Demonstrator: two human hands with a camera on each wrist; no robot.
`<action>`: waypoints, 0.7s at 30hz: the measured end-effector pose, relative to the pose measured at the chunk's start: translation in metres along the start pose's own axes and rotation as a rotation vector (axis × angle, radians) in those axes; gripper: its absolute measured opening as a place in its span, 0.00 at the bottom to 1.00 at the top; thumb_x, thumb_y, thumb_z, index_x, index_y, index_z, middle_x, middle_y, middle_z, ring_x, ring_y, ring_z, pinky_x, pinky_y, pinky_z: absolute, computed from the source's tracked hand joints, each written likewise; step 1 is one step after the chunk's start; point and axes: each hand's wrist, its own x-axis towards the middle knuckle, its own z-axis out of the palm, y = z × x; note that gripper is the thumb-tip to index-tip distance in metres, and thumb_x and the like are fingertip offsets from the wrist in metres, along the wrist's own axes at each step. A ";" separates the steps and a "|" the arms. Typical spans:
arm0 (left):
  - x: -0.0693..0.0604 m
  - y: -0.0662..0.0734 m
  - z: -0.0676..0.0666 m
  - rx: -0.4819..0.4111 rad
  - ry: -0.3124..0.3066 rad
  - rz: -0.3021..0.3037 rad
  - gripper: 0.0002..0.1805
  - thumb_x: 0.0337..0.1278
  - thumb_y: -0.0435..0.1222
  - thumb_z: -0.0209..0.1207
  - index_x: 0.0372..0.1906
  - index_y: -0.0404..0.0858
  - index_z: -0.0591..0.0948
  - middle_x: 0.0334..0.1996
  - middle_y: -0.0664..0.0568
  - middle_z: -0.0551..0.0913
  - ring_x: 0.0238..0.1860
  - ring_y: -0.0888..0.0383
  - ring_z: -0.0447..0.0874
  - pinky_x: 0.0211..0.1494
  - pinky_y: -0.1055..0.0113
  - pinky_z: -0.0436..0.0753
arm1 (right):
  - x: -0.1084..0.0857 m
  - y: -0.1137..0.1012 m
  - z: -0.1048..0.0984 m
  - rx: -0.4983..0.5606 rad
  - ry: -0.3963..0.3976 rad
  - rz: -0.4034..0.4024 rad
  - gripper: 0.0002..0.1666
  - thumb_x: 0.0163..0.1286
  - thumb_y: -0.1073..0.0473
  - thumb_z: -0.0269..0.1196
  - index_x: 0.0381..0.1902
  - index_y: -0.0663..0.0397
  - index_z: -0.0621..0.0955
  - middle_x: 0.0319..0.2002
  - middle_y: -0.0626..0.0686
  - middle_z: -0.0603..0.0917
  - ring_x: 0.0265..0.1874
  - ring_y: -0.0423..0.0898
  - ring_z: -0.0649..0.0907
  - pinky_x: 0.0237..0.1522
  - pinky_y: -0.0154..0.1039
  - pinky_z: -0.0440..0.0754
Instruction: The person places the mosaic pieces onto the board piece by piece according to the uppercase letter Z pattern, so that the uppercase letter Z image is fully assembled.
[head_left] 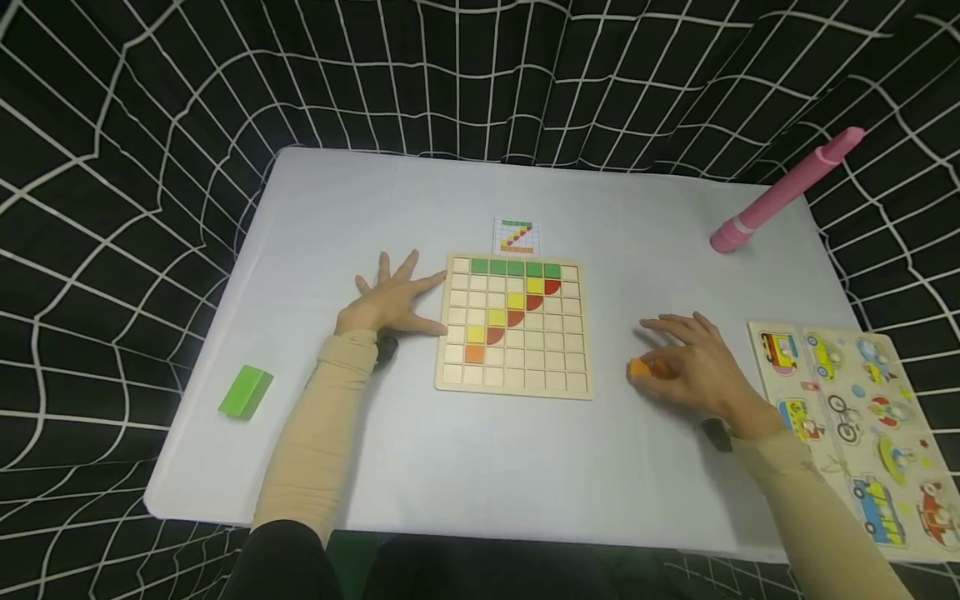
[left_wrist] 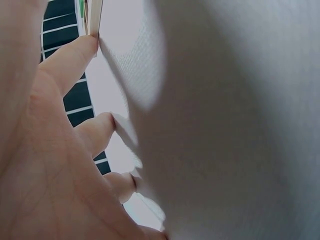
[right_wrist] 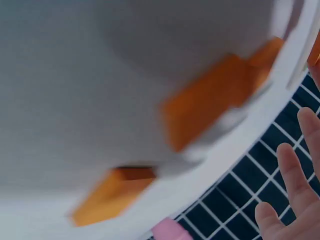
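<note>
Spread wide, my left hand touches the left edge of a wooden grid board with thumb and index finger. The board bears a row of green squares, a diagonal of yellow squares and red quarter-round pieces, and one orange square low on the left. Right of the board, my right hand pinches an orange block between thumb and index finger, its other fingers extended. Several loose orange blocks lie under that hand in the right wrist view, blurred.
A small pattern card lies behind the board. At left is a green block. A pink tube-shaped object stands tilted at the back right. A vehicle picture puzzle lies at the right table edge, partly behind my right forearm.
</note>
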 end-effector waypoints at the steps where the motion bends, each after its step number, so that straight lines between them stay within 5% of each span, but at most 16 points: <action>1: 0.000 0.000 0.000 -0.001 0.000 0.000 0.57 0.51 0.66 0.69 0.83 0.64 0.53 0.86 0.48 0.26 0.80 0.29 0.12 0.71 0.16 0.26 | 0.003 -0.001 0.000 0.003 0.017 -0.012 0.15 0.47 0.53 0.80 0.31 0.56 0.92 0.61 0.59 0.84 0.65 0.62 0.74 0.72 0.74 0.62; 10: -0.002 -0.002 0.003 -0.009 0.000 0.007 0.57 0.51 0.66 0.69 0.83 0.63 0.53 0.86 0.47 0.26 0.80 0.29 0.11 0.70 0.15 0.26 | 0.047 -0.028 0.004 0.060 0.045 -0.062 0.16 0.47 0.53 0.81 0.30 0.57 0.92 0.57 0.60 0.88 0.63 0.64 0.78 0.72 0.75 0.61; 21: 0.000 0.000 0.000 0.001 0.008 0.010 0.56 0.51 0.66 0.68 0.83 0.64 0.53 0.86 0.48 0.26 0.80 0.29 0.12 0.71 0.16 0.26 | 0.102 -0.087 0.032 0.036 0.014 -0.192 0.16 0.56 0.48 0.77 0.32 0.55 0.92 0.55 0.56 0.90 0.62 0.62 0.81 0.72 0.72 0.67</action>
